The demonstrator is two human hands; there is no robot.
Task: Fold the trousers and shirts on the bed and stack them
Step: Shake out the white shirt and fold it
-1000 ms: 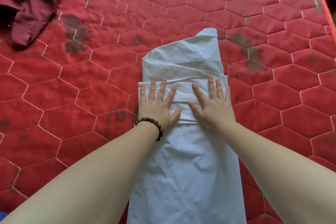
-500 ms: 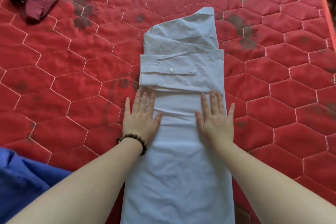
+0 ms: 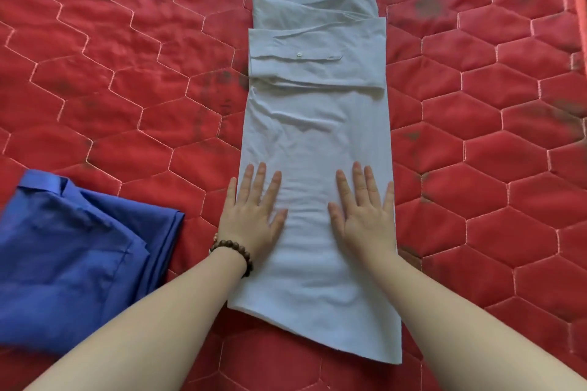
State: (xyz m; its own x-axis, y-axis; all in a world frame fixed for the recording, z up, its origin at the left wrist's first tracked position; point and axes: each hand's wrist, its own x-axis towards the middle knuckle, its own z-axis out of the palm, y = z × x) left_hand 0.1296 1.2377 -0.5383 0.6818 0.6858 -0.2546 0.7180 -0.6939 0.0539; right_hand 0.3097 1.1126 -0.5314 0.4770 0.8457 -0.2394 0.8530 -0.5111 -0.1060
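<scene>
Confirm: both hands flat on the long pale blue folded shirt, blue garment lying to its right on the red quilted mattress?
Wrong on one point. In the head view the blue garment lies to the left of the pale blue folded shirt, not its right. The rest holds: left hand and right hand press flat on the shirt, on the red quilted mattress.

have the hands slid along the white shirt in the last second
Yes. Both the left hand and right hand slid toward the person along the pale folded shirt, away from its buttoned sleeve cuff, lying flat lower down.
</scene>
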